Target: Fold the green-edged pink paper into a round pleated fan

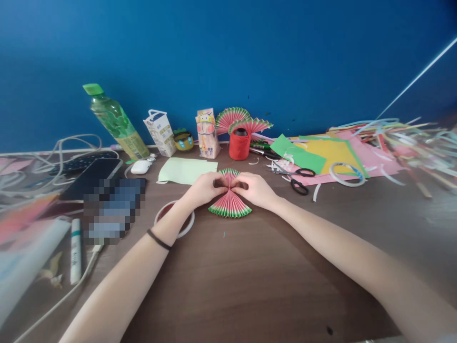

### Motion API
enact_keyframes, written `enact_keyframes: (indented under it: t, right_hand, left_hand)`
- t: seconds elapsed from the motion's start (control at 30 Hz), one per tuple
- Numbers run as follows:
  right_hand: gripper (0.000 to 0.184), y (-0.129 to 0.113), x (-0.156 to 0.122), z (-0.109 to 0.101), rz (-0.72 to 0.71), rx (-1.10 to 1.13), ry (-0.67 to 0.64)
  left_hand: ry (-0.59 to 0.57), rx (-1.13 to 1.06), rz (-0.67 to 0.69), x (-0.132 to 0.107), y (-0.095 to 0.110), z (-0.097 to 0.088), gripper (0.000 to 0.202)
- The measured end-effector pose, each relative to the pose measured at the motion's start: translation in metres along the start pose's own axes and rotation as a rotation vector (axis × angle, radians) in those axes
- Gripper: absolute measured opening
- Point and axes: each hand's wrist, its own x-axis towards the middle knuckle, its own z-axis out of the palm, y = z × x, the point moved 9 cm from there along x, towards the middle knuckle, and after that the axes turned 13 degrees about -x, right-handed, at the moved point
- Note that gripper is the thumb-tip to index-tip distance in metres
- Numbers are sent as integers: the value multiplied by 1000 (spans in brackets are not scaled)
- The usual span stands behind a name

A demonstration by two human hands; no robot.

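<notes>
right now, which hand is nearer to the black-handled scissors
Right. The right hand, pinching the pleated paper fan, is to the left of the scissors; the left hand, at the fan's other side, is farther left.

A thin, plain black band (pixel 159 239) circles the left forearm (pixel 121 281) near the wrist, between seven and eight o'clock from the left hand (pixel 205 187). The right forearm (pixel 332 245) is bare; a blurred, pale grey patch resembling a sleeve (pixel 447 329) shows at the view's four o'clock corner.
</notes>
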Motion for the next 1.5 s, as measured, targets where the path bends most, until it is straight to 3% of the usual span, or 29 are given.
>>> enact_keyframes:
  t: [0.43,1.13,1.37,1.5]
  right_hand:
    - [6,-6,-2,-1,-66,-12,14]
    - [8,-7,-1,2,-34,34,-6]
    - [6,2,-1,-1,41,136,30]
    - [5,4,-1,-2,70,127,52]
  left_hand:
    - [-11,83,38,-2,5,1,9]
    - [-1,118,41,-1,7,4,12]
    - [-10,-23,-19,-1,0,4,9]
    - [52,-75,-53,-1,-4,2,7]
